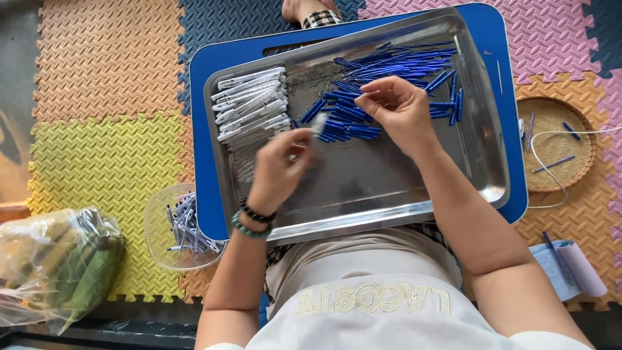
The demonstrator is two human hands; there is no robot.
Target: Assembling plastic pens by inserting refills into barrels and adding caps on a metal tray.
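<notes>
**Head view: pen parts sorted over a steel tray**

Head camera looks down on a steel tray [473, 162] set on a blue board. Clear barrels [249, 107] lie far left, blue refills [389, 65] far right. Left hand [280, 170] pinches one clear barrel; right hand [396, 107] pinches at the refills. Best keep both low over the tray.

Shiny, smooth metal tray [479, 162], mirror-like, on a glossy blue plastic board [499, 39]. Inside the tray, glossy blue plastic pen parts [389, 65] and clear plastic barrels [249, 104]. Right of the tray, rough woven basket [551, 116]. Under the tray, matt foam mats [97, 65] with ribbed texture.
</notes>
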